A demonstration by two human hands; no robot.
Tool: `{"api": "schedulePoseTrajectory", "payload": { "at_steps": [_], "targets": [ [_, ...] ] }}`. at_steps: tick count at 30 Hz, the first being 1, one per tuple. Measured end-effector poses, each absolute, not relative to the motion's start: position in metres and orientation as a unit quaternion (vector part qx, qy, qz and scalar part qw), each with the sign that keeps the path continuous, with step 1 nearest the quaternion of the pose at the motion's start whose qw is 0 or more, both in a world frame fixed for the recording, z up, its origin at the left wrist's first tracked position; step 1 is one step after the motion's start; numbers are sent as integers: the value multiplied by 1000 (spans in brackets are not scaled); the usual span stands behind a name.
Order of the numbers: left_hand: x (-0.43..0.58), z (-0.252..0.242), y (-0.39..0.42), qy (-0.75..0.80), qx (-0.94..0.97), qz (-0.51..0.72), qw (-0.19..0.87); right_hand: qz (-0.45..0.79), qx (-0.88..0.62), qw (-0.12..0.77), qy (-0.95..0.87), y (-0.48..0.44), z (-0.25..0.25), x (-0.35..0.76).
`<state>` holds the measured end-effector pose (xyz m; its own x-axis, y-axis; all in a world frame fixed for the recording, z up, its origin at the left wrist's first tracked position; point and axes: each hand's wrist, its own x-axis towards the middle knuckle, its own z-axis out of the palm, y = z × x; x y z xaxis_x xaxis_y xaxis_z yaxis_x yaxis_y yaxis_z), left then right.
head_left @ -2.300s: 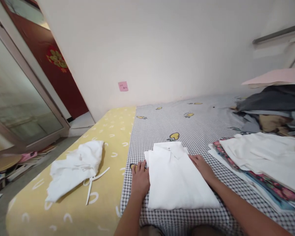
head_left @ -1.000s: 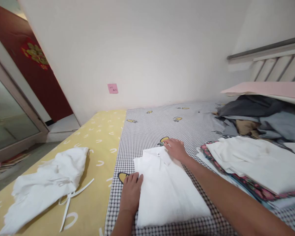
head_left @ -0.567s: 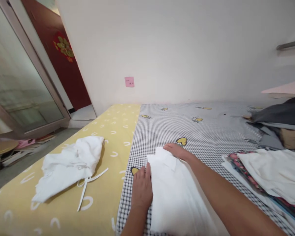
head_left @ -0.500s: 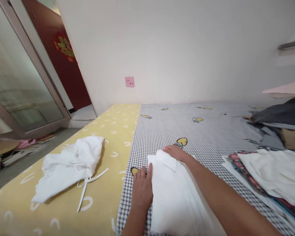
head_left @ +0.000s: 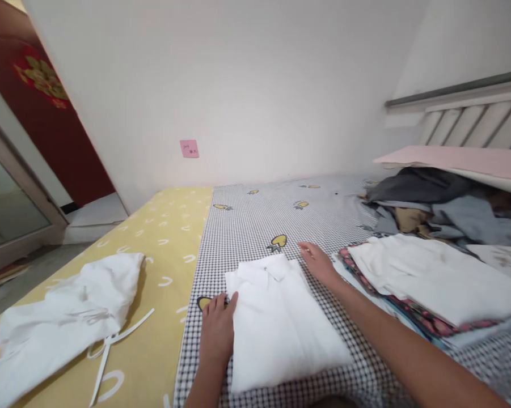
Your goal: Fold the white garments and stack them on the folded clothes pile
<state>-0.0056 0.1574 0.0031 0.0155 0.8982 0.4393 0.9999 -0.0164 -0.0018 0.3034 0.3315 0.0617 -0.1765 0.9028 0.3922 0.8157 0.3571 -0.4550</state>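
Note:
A white collared shirt [head_left: 276,323], folded into a neat rectangle, lies on the checked sheet with its collar at the far end. Flat beside its left edge rests my left hand [head_left: 216,323], fingers stretched out and the thumb touching the cloth. My right hand [head_left: 318,265] is just off the upper right corner of the shirt, its fingers extended and holding nothing. To the right of it lies a stack of folded clothes, topped by a white garment [head_left: 434,277] over a floral piece [head_left: 429,320].
On the yellow sheet [head_left: 161,351] at left lies a crumpled white garment [head_left: 80,309] with tie strings. Grey and dark clothes [head_left: 425,187] are heaped at back right, under a pink board-like sheet [head_left: 455,160]. A white wall [head_left: 255,96] stands behind the bed.
My right hand has come off the shirt's collar end toward the right. The shirt now lies wider and flatter. The view has swung right, showing more of the clothes stack.

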Motion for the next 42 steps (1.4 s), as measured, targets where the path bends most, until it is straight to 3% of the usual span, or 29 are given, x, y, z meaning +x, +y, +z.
{"api": "schedulePoseTrajectory", "payload": {
  "at_steps": [7, 17, 42],
  "targets": [
    [-7, 12, 156, -681, -700, -138, 165, -14, -574, 269, -773, 237, -8, 387],
    [-5, 23, 155, -690, -692, -137, 164, -20, -614, 248, -749, 221, 12, 375],
    [3, 22, 147, -730, -633, -227, 123, -72, -588, 269, -759, 227, -11, 386]
  ]
}}
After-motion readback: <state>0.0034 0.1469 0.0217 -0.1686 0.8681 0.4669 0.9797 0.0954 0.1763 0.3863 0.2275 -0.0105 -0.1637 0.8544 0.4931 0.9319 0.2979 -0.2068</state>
